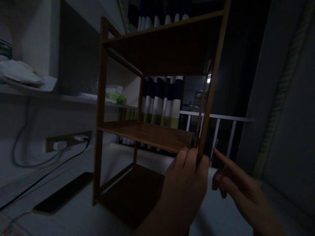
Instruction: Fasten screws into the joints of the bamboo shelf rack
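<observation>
From the head camera, I have my left hand (184, 183) wrapped around the near right post of the wooden shelf rack (157, 131), fingers curled shut on the upright just where the middle shelf meets it, knuckles facing me. My right hand (236, 190) sits just beside that same post on its outer side, mostly loose, index finger stretched out and pointing up toward the post, the other fingers folded in; it grips nothing and I can't tell if the fingertip quite touches the wood. The rack stands upright on the pale surface in front of me, three tiers, all bare, its bottom board dark in the shadow. Left of it, well apart, a dark phone (64, 193) lies flat near the front edge, and a black cable (49, 173) runs from it back to the wall socket strip (69, 139). Behind the rack there is a white railing (221, 118) and a striped curtain (162, 105). To my right the surface is open as far as the grey padded wall (283, 114), which closes that side in.
</observation>
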Motion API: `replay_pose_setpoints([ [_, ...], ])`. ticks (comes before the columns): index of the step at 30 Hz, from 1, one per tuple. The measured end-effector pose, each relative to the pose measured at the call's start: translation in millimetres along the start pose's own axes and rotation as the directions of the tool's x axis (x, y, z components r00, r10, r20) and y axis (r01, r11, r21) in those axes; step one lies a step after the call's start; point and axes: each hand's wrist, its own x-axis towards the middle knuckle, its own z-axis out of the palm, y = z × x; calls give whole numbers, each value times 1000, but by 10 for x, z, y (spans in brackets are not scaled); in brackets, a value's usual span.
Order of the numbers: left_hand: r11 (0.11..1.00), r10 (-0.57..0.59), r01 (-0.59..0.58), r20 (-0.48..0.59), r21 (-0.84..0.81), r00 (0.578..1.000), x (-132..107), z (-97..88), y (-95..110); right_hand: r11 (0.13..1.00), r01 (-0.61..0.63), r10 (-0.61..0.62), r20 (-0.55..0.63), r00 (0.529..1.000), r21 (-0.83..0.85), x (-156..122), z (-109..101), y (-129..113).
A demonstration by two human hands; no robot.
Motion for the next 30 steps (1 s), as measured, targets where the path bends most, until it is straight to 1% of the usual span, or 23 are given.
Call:
replay_pose_setpoints([
  [3,1000,-7,7,25,0,1000,-7,3,11,997,-72,72,14,997,18,30,-17,49],
  [7,1000,-8,8,26,17,1000,-26,0,6,986,-164,164,75,984,2,14,-53,77],
  [10,1000,-11,10,15,25,1000,-26,-3,-2,982,-187,188,111,976,-15,-37,-74,82],
  [13,1000,-12,11,15,22,1000,-21,-2,-5,979,-197,201,97,975,-50,-76,-88,77],
  [16,1000,-7,7,18,8,1000,-22,8,-6,978,-193,201,97,975,-83,-80,-100,56],
  [19,1000,-3,3,0,13,1000,-26,17,-4,973,-191,207,125,970,-128,-72,-115,19],
  [22,1000,-9,8,5,16,1000,-26,11,0,971,-139,176,187,966,-196,-81,-133,-6],
  [24,1000,-5,5,16,13,1000,-24,0,2,973,-93,144,235,961,-213,-109,-146,2],
  [26,1000,6,-6,14,8,1000,-23,-9,4,977,-69,123,268,955,-201,-158,-159,31],
  [28,1000,10,-10,21,5,1000,-23,-13,4,985,-67,107,257,960,-160,-218,-169,62],
  [30,1000,2,-2,33,11,999,-23,-10,1,995,-53,70,229,971,-80,-271,-176,71],
])
